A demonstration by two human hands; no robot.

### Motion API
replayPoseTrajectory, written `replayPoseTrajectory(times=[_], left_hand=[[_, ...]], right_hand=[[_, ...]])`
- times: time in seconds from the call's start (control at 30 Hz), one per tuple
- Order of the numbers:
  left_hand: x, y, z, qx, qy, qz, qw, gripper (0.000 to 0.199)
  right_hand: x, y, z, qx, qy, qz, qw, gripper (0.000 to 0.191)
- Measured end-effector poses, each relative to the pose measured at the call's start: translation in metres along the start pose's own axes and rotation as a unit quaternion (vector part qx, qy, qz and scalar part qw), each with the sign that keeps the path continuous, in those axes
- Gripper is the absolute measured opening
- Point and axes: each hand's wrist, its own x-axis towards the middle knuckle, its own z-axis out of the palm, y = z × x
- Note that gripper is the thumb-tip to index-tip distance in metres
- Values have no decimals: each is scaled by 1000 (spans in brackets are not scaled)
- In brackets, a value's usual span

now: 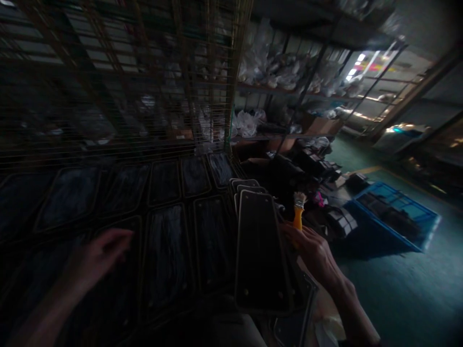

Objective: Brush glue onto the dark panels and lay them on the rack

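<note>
My right hand (314, 248) is closed round the yellow handle of a paintbrush (298, 216), its bristles pointing up. Just left of that hand lies a dark rectangular panel (260, 250) with a pale rim and round dots near its corners. It rests on a stack of similar panels, and my right fingers are close to its edge. Over the panels on the left is my left hand (103, 253), blurred, its fingers loosely bent and apart, with nothing visible in them. Whitish streaks mark several panels, such as the streaked panel (166, 255) between my hands.
Behind the panels rises a wire mesh cage wall (213, 86). Shelves with plastic-wrapped goods (275, 72) stand beyond. On the green floor (383, 289) to the right is a blue crate (394, 217) with dark items inside. Dark boxes (342, 221) lie beside it.
</note>
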Motion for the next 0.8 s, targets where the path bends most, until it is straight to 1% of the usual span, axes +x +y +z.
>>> replayPoseTrajectory(times=[0.03,0.07,0.1,0.13,0.17,0.2,0.23,0.27,0.33,0.47,0.57,0.67,0.8], left_hand=[[-28,23,37,-32,-54,15,998,49],[-55,45,73,-67,-134,14,989,54],[-79,63,106,-100,-219,11,971,55],[-98,78,136,-124,-263,7,957,55],[-113,88,159,-131,-296,12,946,53],[-123,95,178,-145,-298,16,943,52],[-129,100,191,-154,-283,26,946,50],[-133,102,199,-161,-268,32,949,49],[-135,105,207,-176,-247,29,952,47],[-141,111,210,-223,-263,3,939,49],[-147,116,214,-269,-244,-23,931,47],[-150,118,220,-292,-220,-36,930,44],[-151,117,225,-303,-219,-34,927,40]], right_hand=[[2,0,-8,5,0,-10,1000,38],[5,0,-15,13,3,-15,1000,39],[8,0,-21,24,8,-16,1000,38],[12,0,-27,35,15,-16,999,37],[16,-1,-30,47,25,-15,998,35],[21,-1,-33,59,37,-13,997,33],[26,0,-34,70,49,-13,996,32],[30,1,-34,79,59,-13,995,31],[41,6,-31,87,68,-12,994,30],[59,19,-21,56,64,-23,996,28],[61,23,-16,34,45,-28,998,27],[42,16,-19,6,17,-46,999,28],[-3,-4,-37,15,-38,-76,996,26]])
